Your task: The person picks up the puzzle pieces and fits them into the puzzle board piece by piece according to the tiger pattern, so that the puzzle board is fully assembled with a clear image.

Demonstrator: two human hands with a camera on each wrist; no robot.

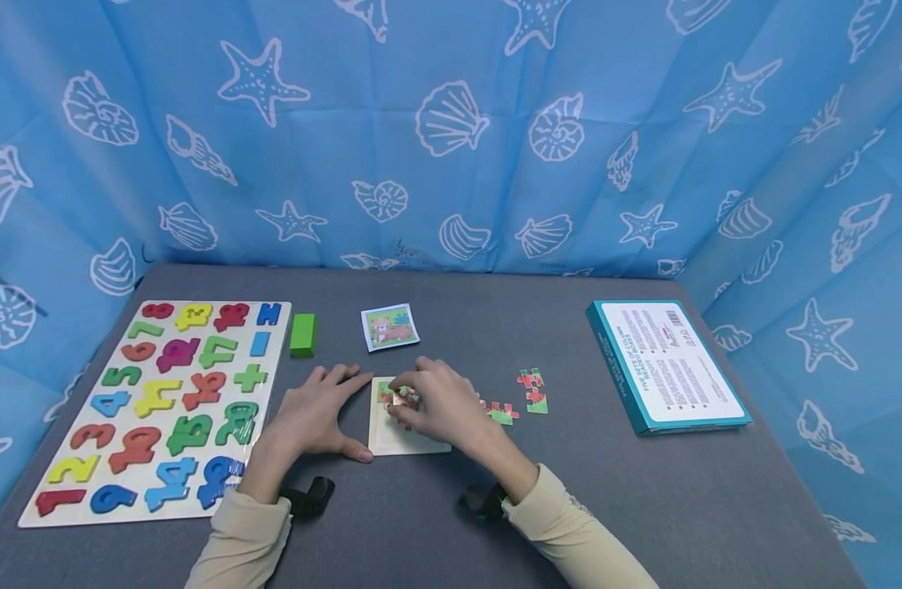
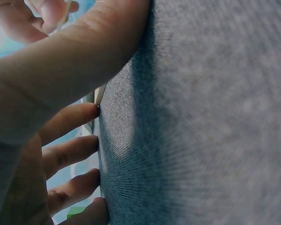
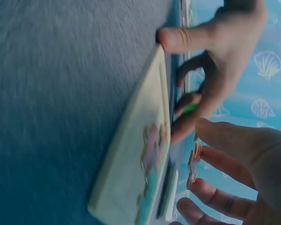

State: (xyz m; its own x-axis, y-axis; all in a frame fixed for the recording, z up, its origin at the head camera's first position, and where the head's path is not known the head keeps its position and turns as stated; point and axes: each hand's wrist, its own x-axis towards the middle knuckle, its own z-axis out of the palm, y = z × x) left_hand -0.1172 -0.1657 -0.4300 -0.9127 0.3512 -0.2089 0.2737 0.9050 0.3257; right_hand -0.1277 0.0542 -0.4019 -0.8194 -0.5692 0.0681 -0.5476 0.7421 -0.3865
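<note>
My right hand [image 1: 445, 402] pinches a jigsaw puzzle piece [image 3: 195, 161] between thumb and fingers, held above the puzzle tray [image 1: 406, 444]. The tray is a cream-coloured square with a raised rim; in the right wrist view a few joined pieces [image 3: 152, 150] lie along its far side. My left hand [image 1: 314, 413] is spread at the tray's left edge, thumb near its lower corner and index finger near its upper one. Several loose puzzle pieces [image 1: 536, 399] lie on the table to the right, some partly hidden by the right hand.
A picture card [image 1: 390, 327] showing an animal lies behind the tray. Beside it stands a green block [image 1: 302, 335]. To the left is a white number board [image 1: 152, 393] with coloured numerals; a teal-edged box [image 1: 667, 368] lies at right. A blue shell-patterned curtain [image 1: 451, 164] hangs behind.
</note>
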